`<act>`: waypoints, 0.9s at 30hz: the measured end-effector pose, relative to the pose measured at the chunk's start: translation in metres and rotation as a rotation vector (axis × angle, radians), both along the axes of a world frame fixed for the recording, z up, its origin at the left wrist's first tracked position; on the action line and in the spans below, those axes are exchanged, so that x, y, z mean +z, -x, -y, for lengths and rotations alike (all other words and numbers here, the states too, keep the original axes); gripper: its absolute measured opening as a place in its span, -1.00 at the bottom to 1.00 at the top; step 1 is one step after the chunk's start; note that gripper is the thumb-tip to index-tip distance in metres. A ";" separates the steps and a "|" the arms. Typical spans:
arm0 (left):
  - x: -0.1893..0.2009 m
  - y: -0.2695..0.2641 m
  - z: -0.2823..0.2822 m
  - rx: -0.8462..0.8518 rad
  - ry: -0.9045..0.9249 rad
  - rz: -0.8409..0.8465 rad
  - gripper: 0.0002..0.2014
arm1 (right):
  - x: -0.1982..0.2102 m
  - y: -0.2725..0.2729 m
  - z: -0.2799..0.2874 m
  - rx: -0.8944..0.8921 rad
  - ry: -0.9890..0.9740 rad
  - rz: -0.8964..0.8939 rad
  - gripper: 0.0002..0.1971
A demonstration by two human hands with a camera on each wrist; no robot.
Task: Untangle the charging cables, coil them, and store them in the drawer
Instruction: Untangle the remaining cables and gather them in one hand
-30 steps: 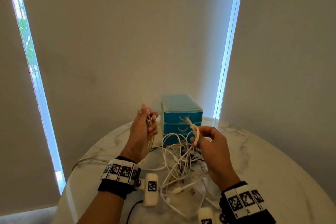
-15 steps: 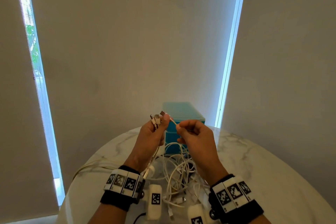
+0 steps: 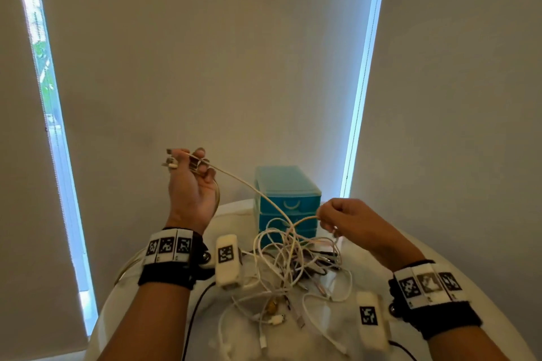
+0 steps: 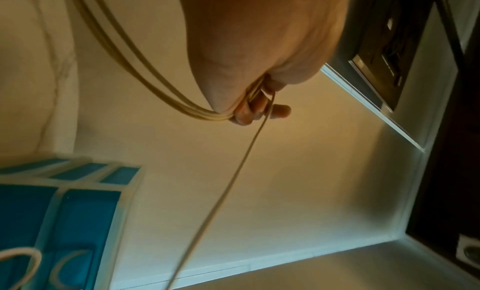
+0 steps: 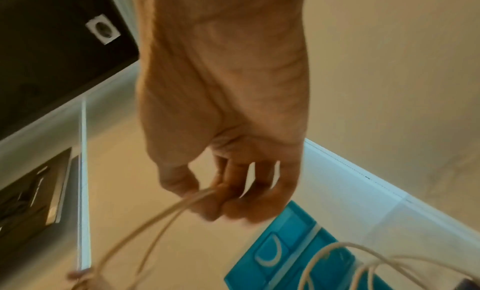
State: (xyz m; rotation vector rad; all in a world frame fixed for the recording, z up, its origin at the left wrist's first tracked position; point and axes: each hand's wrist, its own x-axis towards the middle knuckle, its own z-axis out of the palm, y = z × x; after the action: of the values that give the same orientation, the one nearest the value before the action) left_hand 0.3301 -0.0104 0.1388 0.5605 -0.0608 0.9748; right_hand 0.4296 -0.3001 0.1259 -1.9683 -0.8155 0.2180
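1. Whereas half a second earlier both hands met close together in front of the drawer unit, the left hand (image 3: 192,184) now stands raised and to the left, and the right hand (image 3: 349,221) has dropped low and to the right, near the table. The hands are well apart.
2. Between them runs a taut cream cable (image 3: 249,184), a straight diagonal span that was not drawn out before. Its upper end is held in the left hand, whose fingers (image 4: 246,112) curl round several bunched strands, with connector ends (image 3: 171,163) protruding above the fist.
3. Right hand: thumb and fingers (image 5: 223,200) pinch the same cable at a bend, from which strands lead down into the tangle (image 3: 293,261).
4. The tangle of white and cream cables lies on the marble table (image 3: 381,246), just in front of the blue drawer unit (image 3: 289,202); some loops overlap the unit's front in the head view. All visible drawers appear closed.
5. Interpretation: the widening of the hands suggests one cable being pulled clear of the heap, hand over hand. Untangling appears to be under way; no coil is seen, and nothing is stored.
6. Risk, as a judgement: further pulling may tighten a knot in the heap or drag the whole tangle along the table.
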 end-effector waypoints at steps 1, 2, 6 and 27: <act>0.002 -0.002 0.003 -0.016 -0.010 0.004 -0.74 | 0.000 0.005 -0.002 0.057 0.003 -0.023 -0.67; 0.004 -0.004 0.007 -0.033 -0.023 0.004 -0.74 | 0.001 0.012 -0.005 0.132 0.046 -0.054 -0.65; 0.008 -0.013 0.028 -0.076 -0.085 -0.017 -0.77 | -0.005 0.032 -0.020 0.301 0.220 -0.068 -0.46; 0.019 0.015 0.058 -0.033 -0.834 -0.533 -0.30 | 0.030 0.018 -0.030 0.043 -0.539 -0.077 -0.83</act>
State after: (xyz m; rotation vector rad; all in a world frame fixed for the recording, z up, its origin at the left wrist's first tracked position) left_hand 0.3150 -0.0680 0.1575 1.5656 0.0036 0.7116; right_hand 0.4118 -0.2697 0.1560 -1.4294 -0.7713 0.0848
